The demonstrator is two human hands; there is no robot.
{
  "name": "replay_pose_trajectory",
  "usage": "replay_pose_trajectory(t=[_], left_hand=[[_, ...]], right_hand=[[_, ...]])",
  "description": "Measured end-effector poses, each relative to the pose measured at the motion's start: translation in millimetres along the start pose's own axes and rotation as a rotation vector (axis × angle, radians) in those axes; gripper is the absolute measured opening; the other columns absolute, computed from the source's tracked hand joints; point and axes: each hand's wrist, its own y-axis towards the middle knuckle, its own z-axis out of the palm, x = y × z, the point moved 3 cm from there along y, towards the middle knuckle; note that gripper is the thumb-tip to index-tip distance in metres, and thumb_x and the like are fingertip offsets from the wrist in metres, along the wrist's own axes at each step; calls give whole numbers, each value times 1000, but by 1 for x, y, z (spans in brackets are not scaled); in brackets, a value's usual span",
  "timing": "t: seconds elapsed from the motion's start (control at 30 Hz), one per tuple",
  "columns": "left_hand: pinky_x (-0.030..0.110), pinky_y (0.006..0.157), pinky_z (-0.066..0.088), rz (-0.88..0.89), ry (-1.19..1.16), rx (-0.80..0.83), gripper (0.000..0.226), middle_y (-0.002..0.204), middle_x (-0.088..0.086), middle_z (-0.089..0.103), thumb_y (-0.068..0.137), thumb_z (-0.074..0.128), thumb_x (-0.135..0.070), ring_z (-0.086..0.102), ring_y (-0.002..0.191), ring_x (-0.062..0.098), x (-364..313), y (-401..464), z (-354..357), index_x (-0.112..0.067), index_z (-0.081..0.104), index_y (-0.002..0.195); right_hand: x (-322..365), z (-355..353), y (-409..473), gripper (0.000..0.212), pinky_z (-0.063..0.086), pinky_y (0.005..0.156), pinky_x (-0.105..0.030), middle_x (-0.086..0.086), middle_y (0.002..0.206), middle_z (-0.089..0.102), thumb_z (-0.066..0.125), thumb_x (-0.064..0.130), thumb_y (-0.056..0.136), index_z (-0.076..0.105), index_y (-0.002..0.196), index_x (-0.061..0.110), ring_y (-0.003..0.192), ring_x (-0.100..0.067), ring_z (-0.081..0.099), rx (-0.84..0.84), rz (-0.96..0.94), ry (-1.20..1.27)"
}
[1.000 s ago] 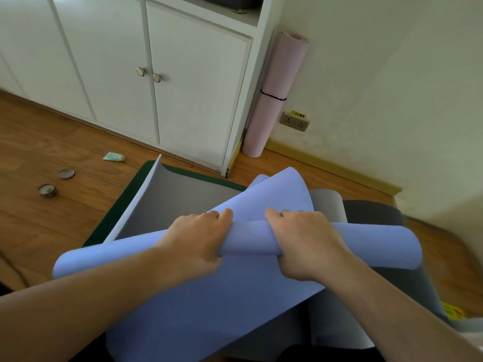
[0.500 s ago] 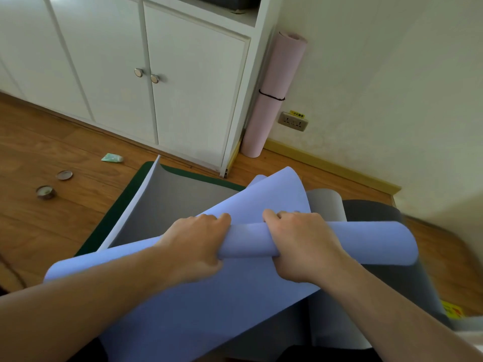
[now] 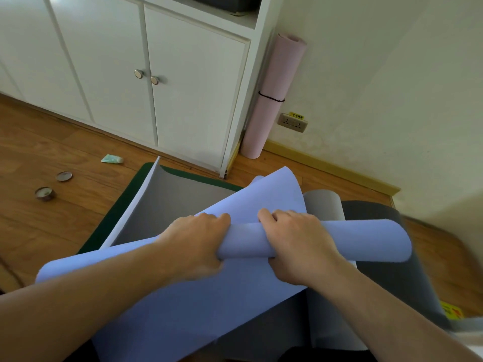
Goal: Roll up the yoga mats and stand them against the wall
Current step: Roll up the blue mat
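Observation:
A lavender-blue yoga mat (image 3: pixel 198 309) with a grey underside is partly rolled in front of me. My left hand (image 3: pixel 196 244) and my right hand (image 3: pixel 298 244) both grip the rolled part (image 3: pixel 366 241), fingers curled over its top. The loose far end of the mat curls up behind my hands. A dark green mat (image 3: pixel 115 215) lies flat beneath, and a dark grey mat (image 3: pixel 386 278) lies at the right. A pink rolled mat (image 3: pixel 271 100), tied with a black band, stands upright in the corner between the cabinet and the wall.
White cabinet (image 3: pixel 125 74) with two knobs stands behind. On the wooden floor at left lie two small round tins (image 3: pixel 45 193) and a green wrapper (image 3: pixel 111 159). A wall socket (image 3: pixel 292 122) sits low on the cream wall (image 3: pixel 392 87).
The view has shifted slightly; both hands keep their grip on the roll, which looks barely turned.

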Motion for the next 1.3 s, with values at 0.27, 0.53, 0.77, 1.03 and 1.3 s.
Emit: replay_pose_trajectory(t=[0.27, 0.53, 0.77, 1.03, 1.3], left_hand=[[31, 66, 38, 17, 15, -34, 32, 100, -4, 58, 91, 60, -32, 59, 85, 22, -4, 0, 12, -28, 30, 102], [30, 67, 39, 23, 0, -15, 31, 95, -10, 52, 89, 61, -42, 55, 83, 17, 0, 0, 3, -30, 40, 108], [33, 67, 37, 34, 84, -61, 32, 101, -5, 58, 92, 58, -36, 62, 93, 23, -1, 5, 6, -26, 30, 104], [29, 69, 42, 28, 30, -33, 32, 96, -8, 52, 90, 61, -42, 51, 81, 16, 3, 2, -1, -29, 42, 112], [31, 71, 41, 92, 179, -129, 33, 114, -4, 61, 96, 58, -39, 63, 101, 20, -3, 3, -5, -26, 40, 120]], right_hand=[[0, 0, -2, 51, 52, 76, -34, 7, 107, 56, 74, 41, 84, 36, 118, 32, 92, -18, 56, 59, 11, 120], [5, -3, -1, 48, 32, 60, -30, 4, 100, 57, 71, 37, 88, 34, 117, 28, 78, -19, 48, 89, 43, 50], [2, 2, -1, 55, 43, 68, -31, 5, 111, 58, 72, 47, 86, 32, 121, 32, 91, -18, 57, 98, 68, 135], [8, -2, 1, 55, 34, 67, -33, 1, 111, 60, 72, 38, 91, 36, 131, 25, 86, -23, 52, 97, 45, 28], [3, 8, 0, 57, 53, 75, -37, 5, 113, 59, 72, 51, 86, 33, 123, 32, 95, -20, 60, 119, 87, 223]])
